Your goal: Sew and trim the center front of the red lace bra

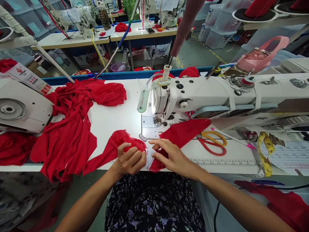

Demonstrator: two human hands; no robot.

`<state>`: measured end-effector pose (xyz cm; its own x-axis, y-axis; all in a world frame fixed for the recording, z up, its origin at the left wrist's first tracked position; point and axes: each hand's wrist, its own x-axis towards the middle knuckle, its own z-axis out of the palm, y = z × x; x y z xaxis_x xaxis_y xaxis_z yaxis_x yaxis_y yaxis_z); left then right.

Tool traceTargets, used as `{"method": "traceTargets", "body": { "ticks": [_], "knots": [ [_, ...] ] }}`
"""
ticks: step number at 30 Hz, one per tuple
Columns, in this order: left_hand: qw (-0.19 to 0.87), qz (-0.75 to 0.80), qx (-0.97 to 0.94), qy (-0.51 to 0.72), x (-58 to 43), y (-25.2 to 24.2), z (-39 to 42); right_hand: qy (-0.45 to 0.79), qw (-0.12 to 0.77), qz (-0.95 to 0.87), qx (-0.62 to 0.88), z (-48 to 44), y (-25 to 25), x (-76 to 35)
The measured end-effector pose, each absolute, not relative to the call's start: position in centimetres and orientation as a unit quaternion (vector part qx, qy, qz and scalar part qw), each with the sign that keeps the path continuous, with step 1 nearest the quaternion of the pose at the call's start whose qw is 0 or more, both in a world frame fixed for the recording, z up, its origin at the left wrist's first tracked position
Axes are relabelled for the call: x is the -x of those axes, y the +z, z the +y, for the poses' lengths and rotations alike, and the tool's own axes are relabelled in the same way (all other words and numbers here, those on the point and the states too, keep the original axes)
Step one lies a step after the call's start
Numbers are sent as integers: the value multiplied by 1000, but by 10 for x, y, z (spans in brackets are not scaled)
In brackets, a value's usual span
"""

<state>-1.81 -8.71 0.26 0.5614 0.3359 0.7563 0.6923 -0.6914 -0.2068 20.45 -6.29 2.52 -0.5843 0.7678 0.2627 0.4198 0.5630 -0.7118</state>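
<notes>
Red cloth point(117, 141) sat gripped in the left hand point(131, 159), fingers curled; the right hand point(172, 157), fingers parted, hovered beside white material point(149, 157). I judged this positioning; next called for lined-up edges.

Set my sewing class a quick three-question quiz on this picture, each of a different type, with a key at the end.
1. Choose one: the cloth in the left hand is (A) blue, (B) red, (C) yellow.
2. Fill the gap: in the picture, the tape measure lies to the ____ of the scissors.
3. True or false: the right hand is holding the scissors.

Key: 1. B. 2. Right. 3. False; the scissors lie apart from it.
</notes>
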Motion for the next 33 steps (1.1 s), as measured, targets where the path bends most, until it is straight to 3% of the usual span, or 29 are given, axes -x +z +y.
{"method": "traceTargets", "body": {
  "ticks": [2, 6, 8, 12, 17, 22, 29, 33],
  "knots": [
    [178, -364, 849, -339, 18, 3, -96, 287, 302, -836, 356, -62, 20, -205],
    [-127, -480, 814, -300, 15, 10, -112, 226, 318, -854, 345, -66, 8, -204],
    [-206, -514, 777, -298, 9, 12, -114, 208, 331, -852, 347, -69, 2, -201],
    [-184, -597, 710, -324, -9, 8, -110, 197, 342, -848, 355, -70, -2, -196],
    [-125, -603, 710, -343, -18, 8, -110, 112, 233, -889, 378, -62, 10, -215],
    [-192, -596, 696, -352, -10, 6, -108, 15, 164, -876, 453, -56, 16, -242],
    [-268, -601, 663, -356, 0, 3, -104, -27, 211, -808, 549, -42, 22, -271],
    [-292, -604, 658, -342, 15, 1, -102, -113, 121, -727, 667, -39, 24, -317]
  ]
}}
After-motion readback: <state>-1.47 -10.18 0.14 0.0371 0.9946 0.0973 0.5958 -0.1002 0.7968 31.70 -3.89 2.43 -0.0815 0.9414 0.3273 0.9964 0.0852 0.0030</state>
